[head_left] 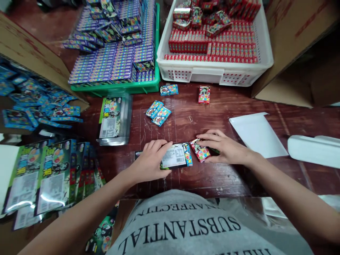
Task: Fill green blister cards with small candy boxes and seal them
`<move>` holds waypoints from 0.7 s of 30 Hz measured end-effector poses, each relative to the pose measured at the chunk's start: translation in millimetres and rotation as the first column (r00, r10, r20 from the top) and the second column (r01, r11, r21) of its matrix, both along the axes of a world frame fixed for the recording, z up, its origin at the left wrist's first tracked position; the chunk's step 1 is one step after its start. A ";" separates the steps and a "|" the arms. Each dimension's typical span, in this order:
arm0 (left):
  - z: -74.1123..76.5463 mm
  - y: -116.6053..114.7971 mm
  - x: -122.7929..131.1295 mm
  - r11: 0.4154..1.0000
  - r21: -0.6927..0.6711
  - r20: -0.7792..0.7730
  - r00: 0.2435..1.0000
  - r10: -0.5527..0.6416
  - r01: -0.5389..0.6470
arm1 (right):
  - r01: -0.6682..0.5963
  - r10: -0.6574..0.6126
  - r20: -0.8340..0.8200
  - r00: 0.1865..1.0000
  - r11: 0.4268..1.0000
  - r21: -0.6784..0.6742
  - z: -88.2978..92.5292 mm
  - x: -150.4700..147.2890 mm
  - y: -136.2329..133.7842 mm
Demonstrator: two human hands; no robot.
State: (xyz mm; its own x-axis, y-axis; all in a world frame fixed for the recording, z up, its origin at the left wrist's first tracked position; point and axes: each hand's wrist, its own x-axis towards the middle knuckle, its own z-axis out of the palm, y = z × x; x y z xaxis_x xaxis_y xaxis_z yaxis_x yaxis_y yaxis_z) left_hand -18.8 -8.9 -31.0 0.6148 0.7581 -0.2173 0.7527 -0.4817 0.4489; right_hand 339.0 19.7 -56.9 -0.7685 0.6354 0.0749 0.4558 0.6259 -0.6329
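Observation:
My left hand (152, 160) is closed around a flat printed pack (173, 156) lying on the table, with a white barcode label facing up. A small blue candy box (188, 154) shows at the pack's right end. Just right of it, my right hand (222, 147) grips a small red box (199, 151), tilted, its printed face up. Its right side is hidden by my fingers. Beyond my left hand lie two blue boxes (161, 116) touching each other, with another blue box (169, 89) farther back. A single red box (204, 95) rests behind my right hand.
A green tray (127, 87) of purple boxes and a white basket (207, 75) of red boxes stand at the back. Clear printed packs (109, 118) are stacked left; more packs (53, 173) lie nearer. A white sheet (257, 134) and white case (315, 150) are right. Cardboard cartons (289, 46) flank the table.

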 end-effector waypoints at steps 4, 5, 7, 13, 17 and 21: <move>0.7 -2.2 -1.2 0.998 -0.052 0.034 0.998 0.046 -0.044 | 0.014 -0.018 -0.164 0.986 1.000 -0.027 -8.5 -15.7 -0.3; 0.7 -3.2 -0.8 0.997 -0.064 0.045 0.997 0.056 -0.053 | 0.004 -0.009 -0.175 0.984 1.000 -0.027 -9.3 -18.9 -0.6; 0.2 -5.4 2.5 0.995 -0.077 0.067 0.995 0.074 -0.069 | -0.002 -0.001 -0.170 0.985 1.000 -0.015 -10.8 -25.7 -0.1; -6.9 -9.6 20.6 0.977 -0.002 0.083 0.974 0.213 -0.213 | 0.109 -0.101 -0.114 0.988 0.992 0.066 -15.3 -47.9 0.2; -8.8 -9.9 22.1 0.974 0.028 0.062 0.973 0.222 -0.224 | 0.090 -0.088 -0.044 0.995 0.993 0.070 -8.4 -50.3 -8.7; -6.7 -9.0 18.2 0.975 0.039 0.069 0.974 0.215 -0.218 | 0.176 -0.174 -0.041 0.984 0.982 0.063 -1.9 -46.9 -21.0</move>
State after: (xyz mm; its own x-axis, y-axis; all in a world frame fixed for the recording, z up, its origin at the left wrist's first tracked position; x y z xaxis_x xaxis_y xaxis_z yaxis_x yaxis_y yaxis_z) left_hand -0.6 -17.9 -37.7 0.4463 0.8831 -0.1449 0.8120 -0.3316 0.4803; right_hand 292.1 -1.3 -58.9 -0.6420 0.7526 0.1463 0.5400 0.5793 -0.6106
